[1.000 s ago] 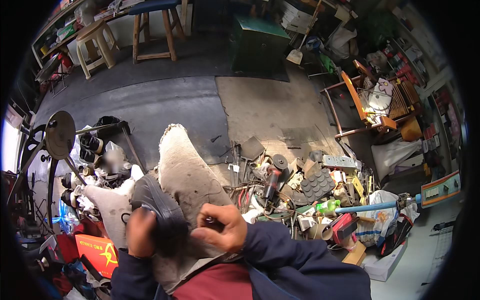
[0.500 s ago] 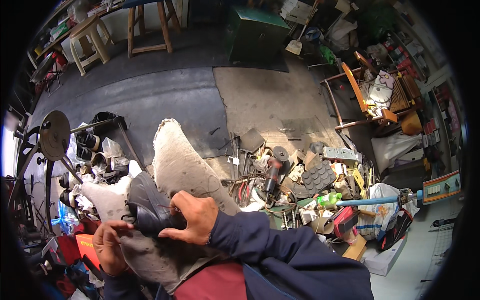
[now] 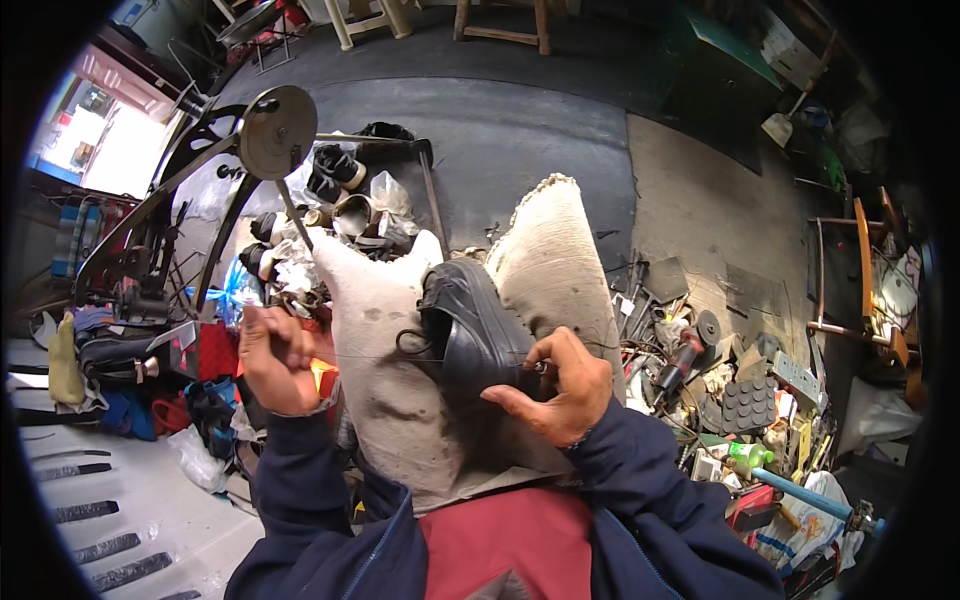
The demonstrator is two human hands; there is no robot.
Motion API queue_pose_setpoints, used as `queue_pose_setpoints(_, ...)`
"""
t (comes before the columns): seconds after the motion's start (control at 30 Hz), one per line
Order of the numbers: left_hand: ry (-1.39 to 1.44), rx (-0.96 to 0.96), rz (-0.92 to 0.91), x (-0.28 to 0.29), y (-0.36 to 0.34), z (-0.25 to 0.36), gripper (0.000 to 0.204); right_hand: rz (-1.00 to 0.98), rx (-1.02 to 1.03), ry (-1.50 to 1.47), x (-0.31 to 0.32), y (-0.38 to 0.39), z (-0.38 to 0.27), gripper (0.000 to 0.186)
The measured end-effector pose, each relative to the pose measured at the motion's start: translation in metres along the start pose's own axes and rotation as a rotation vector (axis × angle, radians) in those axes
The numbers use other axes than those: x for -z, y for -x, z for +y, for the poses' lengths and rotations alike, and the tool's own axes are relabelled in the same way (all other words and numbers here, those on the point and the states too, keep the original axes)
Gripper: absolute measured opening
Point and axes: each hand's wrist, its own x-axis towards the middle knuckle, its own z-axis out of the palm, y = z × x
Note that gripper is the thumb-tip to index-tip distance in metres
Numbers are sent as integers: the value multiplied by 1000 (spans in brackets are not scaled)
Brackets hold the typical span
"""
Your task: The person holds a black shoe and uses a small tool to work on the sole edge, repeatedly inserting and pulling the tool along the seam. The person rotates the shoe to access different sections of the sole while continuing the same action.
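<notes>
A black lace-up shoe point(image 3: 474, 325) lies on the pale, stained cloth point(image 3: 385, 400) spread over my lap. Its opening faces me and a loose lace loops out at its left. My right hand point(image 3: 565, 390) is closed on the shoe's heel edge, thumb below and fingers above; whether it also pinches something small there, I cannot make out. Off to the left, my left hand point(image 3: 280, 362) is raised with curled fingers. A thin dark thread point(image 3: 375, 358) runs taut from it across to the shoe. More fine thread shows beyond my right hand.
At the left stands a dark metal machine with a round wheel point(image 3: 277, 132), beside a pile of shoes point(image 3: 335, 175). Tools and scraps heap up on the right, including a power tool point(image 3: 682, 362) and a green bottle point(image 3: 750, 455). A wooden chair point(image 3: 862, 270) stands further right.
My left hand has moved away from the shoe to the left, drawing the thread out straight. My right hand stays at the shoe's heel. The whole view has swung left.
</notes>
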Motion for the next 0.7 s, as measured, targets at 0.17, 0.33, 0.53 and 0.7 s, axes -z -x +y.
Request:
queue_pose_setpoints(0.17, -538, -73, -344, -56, 64, -13, 6, -74, -60, -183, 9, 8, 6, 25)
queue_pose_setpoints(0.33, -718, -241, -736, -104, 71, -18, 18, -20, 67, -340, 12, 13, 8, 16)
queue_pose_setpoints(0.53, -870, -273, -885, -122, 61, -18, 22, -68, 185, -341, 15, 10, 10, 26)
queue_pose_setpoints(0.7, -989, -192, -1019, -139, 55, -19, 20, -175, 240, -208, 24, 8, 7, 26)
